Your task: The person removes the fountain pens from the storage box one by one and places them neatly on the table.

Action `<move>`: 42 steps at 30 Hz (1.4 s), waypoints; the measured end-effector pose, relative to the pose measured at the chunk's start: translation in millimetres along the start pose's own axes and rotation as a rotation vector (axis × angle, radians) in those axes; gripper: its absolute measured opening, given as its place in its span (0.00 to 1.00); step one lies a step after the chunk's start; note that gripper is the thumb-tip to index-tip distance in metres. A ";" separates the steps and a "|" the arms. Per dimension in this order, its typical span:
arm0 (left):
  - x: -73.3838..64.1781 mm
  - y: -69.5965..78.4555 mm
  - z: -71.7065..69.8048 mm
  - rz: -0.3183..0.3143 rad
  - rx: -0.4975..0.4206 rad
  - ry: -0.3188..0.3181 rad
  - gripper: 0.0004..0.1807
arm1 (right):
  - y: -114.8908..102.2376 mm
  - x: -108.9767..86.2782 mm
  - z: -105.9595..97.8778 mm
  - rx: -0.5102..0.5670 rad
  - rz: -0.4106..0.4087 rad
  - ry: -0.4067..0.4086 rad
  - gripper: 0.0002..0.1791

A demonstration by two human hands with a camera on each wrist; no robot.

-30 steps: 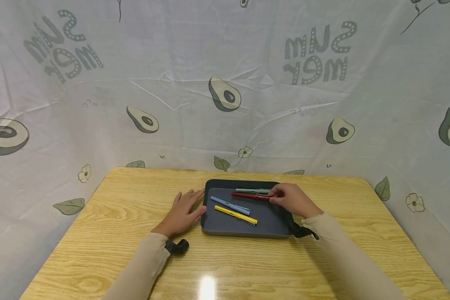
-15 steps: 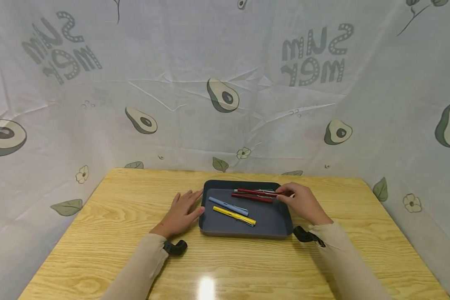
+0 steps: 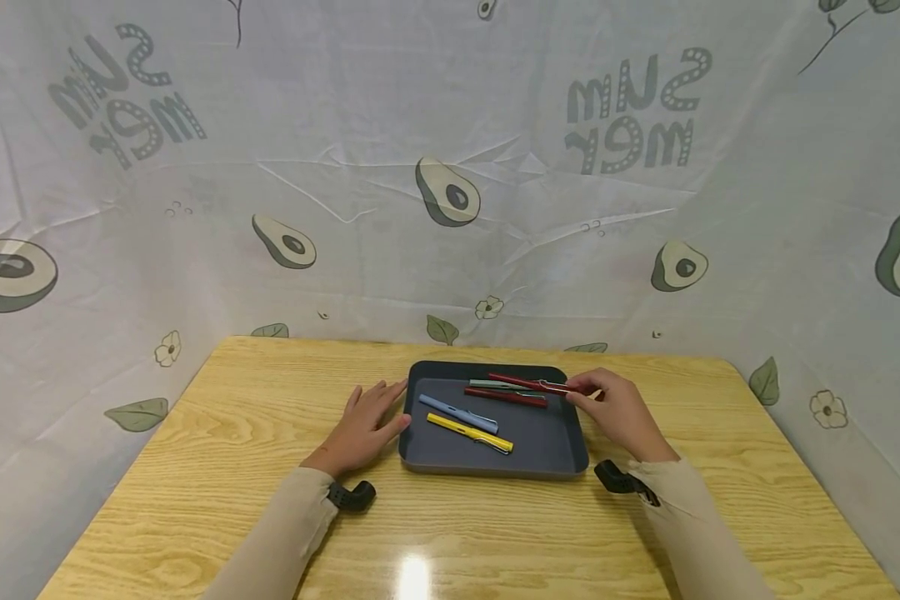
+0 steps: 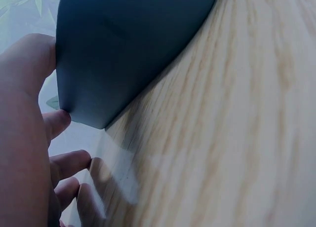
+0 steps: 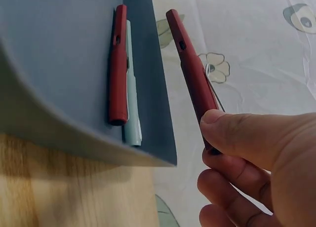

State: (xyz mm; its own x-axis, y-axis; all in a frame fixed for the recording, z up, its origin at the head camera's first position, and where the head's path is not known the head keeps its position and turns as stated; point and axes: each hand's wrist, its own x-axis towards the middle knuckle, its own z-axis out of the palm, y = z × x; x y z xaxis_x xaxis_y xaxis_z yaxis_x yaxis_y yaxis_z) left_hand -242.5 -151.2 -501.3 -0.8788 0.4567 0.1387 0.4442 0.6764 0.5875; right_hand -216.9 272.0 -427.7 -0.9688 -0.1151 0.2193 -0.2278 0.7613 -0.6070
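Note:
My right hand pinches a red pen by its clip end, between thumb and fingers. The pen is raised over the back right of a dark grey tray. Below it in the tray lie a second red pen and a pale green pen, side by side. Nearer the front are a light blue pen and a yellow pen, both slanted. My left hand rests at the tray's left side, fingers spread, with thumb and index finger at the wall.
The tray stands on a wooden table, towards its back edge. Behind and to both sides hangs a pale cloth printed with avocados and leaves. Black straps circle both wrists.
The right hand has lifted one red pen from beside the others and moved it slightly right, uncovering the second red pen. The left hand stays in place.

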 end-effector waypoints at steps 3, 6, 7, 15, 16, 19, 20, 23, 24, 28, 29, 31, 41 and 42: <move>0.5 -0.2 -0.3 0.001 0.001 0.000 0.38 | 2.8 -1.2 0.8 -0.007 -0.006 0.020 0.09; 1.1 0.2 -0.7 -0.001 -0.001 -0.003 0.37 | 6.3 -2.1 1.6 -0.016 -0.015 0.048 0.10; 1.2 0.6 -1.0 0.001 -0.002 -0.003 0.38 | 7.7 -2.2 1.8 -0.021 -0.020 0.057 0.10; 3.6 -1.0 -1.4 -0.002 -0.005 -0.013 0.37 | 14.4 -5.0 -4.0 -0.051 -0.046 0.125 0.08; 4.0 -1.1 -1.4 0.003 -0.004 -0.012 0.37 | 14.9 -5.4 -5.2 -0.054 -0.046 0.131 0.08; 4.7 -1.3 -1.7 0.005 -0.003 -0.013 0.37 | 15.6 -5.7 -7.8 -0.063 -0.044 0.152 0.08; 4.8 -1.3 -1.9 0.006 -0.006 -0.014 0.38 | 16.0 -5.5 -8.5 -0.063 -0.041 0.158 0.08; 5.0 -1.6 -2.8 0.005 -0.013 -0.017 0.38 | 17.3 -4.6 -10.1 -0.066 -0.023 0.167 0.08; 5.3 -1.8 -3.1 0.009 -0.015 -0.016 0.38 | 17.6 -4.1 -10.6 -0.065 -0.019 0.169 0.08; 6.8 -2.9 -4.5 0.017 -0.022 -0.009 0.37 | 18.0 -2.4 -12.0 -0.061 -0.009 0.177 0.08; 7.2 -3.2 -4.9 0.018 -0.023 -0.008 0.37 | 17.9 -2.0 -12.2 -0.060 -0.007 0.181 0.07; 8.2 -4.0 -5.2 0.019 -0.023 -0.006 0.38 | 17.5 -1.3 -12.4 -0.061 -0.003 0.190 0.07; 10.9 -6.9 -6.5 0.006 -0.020 -0.021 0.37 | 18.9 1.2 -13.3 -0.069 0.077 0.251 0.08; 11.0 -6.8 -6.9 0.005 -0.023 -0.022 0.37 | 19.5 1.3 -13.7 -0.070 0.083 0.258 0.08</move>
State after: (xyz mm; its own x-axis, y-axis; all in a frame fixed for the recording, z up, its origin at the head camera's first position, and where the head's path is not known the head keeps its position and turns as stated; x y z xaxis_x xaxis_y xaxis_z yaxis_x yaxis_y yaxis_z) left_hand -256.4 -154.8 -498.3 -0.8721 0.4731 0.1245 0.4447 0.6605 0.6050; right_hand -221.2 295.4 -428.8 -0.9250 0.1087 0.3641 -0.1332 0.8047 -0.5786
